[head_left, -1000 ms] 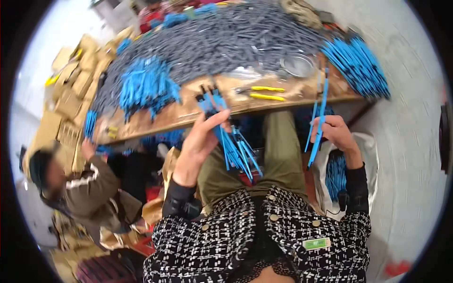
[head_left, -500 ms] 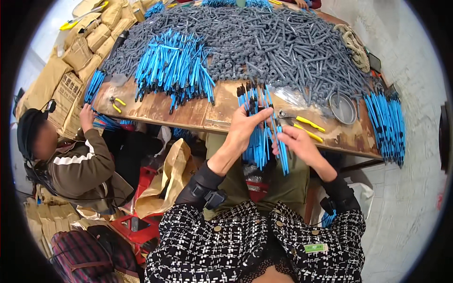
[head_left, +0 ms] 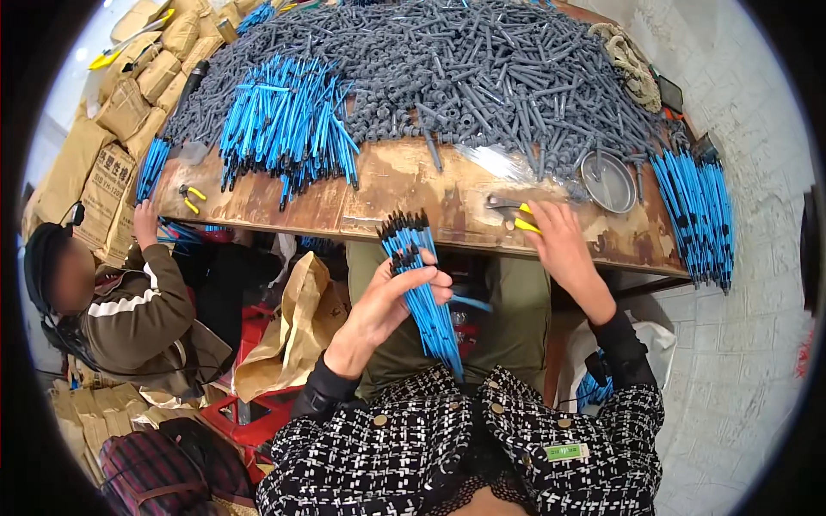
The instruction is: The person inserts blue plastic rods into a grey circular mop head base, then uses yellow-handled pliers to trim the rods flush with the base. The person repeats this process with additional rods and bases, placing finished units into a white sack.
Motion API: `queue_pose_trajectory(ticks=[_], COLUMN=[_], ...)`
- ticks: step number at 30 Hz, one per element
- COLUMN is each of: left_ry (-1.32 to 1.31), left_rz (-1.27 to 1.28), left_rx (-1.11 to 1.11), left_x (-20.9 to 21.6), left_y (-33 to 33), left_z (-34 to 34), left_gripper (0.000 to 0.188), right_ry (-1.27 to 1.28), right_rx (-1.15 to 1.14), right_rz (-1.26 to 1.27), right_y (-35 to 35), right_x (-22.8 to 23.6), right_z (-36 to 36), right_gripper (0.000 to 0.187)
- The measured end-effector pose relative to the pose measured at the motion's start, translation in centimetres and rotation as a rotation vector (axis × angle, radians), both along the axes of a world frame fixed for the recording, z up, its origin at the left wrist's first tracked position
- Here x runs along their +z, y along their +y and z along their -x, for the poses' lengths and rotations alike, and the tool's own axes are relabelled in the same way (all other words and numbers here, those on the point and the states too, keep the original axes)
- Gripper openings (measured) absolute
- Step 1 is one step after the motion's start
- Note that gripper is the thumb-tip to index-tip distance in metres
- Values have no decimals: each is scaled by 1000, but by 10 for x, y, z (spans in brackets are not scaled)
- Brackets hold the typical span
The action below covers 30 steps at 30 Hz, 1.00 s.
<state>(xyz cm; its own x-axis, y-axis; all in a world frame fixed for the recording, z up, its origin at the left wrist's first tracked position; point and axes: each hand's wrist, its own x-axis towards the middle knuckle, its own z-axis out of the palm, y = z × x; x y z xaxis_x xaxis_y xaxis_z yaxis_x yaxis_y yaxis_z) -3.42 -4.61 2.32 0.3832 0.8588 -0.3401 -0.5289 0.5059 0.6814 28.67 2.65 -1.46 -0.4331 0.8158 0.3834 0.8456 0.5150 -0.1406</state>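
My left hand (head_left: 374, 305) is closed around a bundle of thin blue sticks with black ends (head_left: 434, 318), held tilted above my lap, black ends up. One loose blue stick (head_left: 471, 304) pokes out sideways to the right of the bundle and looks blurred. At the table's front edge my right hand (head_left: 564, 249) has its fingers over the yellow handles of a pair of pliers (head_left: 526, 222), which lie on the wood. The fingers and palm cover most of the handles; the metal head points left.
A wooden table (head_left: 400, 185) carries a wide heap of grey plastic pieces (head_left: 516, 77) and a pile of blue sticks (head_left: 280, 120). A round metal dish (head_left: 632, 205) and a second pair of pliers (head_left: 191, 198) lie near the edge. A co-worker (head_left: 129, 292) sits at left.
My left hand has drawn the bundle down and left, off the table edge toward my lap. My right hand has left the sticks and moved up to the pliers' handles.
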Motion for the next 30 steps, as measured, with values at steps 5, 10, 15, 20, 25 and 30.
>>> queue_pose_trajectory(ticks=[5, 10, 15, 20, 25, 30], left_ry=[80, 473, 217, -370, 15, 259], left_rz=[-168, -616, -501, -13, -197, -388], left_rx=[-14, 97, -54, -209, -180, -127], left_x=[19, -33, 3, 0, -13, -8], left_y=[13, 41, 43, 63, 64, 51], left_z=[-33, -70, -53, -25, -38, -49], left_gripper=[28, 18, 43, 64, 32, 34], right_ry=[-42, -50, -103, -66, 247, 490], right_rx=[-92, 157, 24, 45, -11, 4], right_rz=[-144, -106, -187, -109, 142, 269], right_y=[4, 61, 112, 120, 111, 116], right_x=[21, 26, 5, 1, 25, 21], right_z=[-47, 19, 71, 70, 55, 27], right_gripper=[31, 17, 9, 5, 11, 17])
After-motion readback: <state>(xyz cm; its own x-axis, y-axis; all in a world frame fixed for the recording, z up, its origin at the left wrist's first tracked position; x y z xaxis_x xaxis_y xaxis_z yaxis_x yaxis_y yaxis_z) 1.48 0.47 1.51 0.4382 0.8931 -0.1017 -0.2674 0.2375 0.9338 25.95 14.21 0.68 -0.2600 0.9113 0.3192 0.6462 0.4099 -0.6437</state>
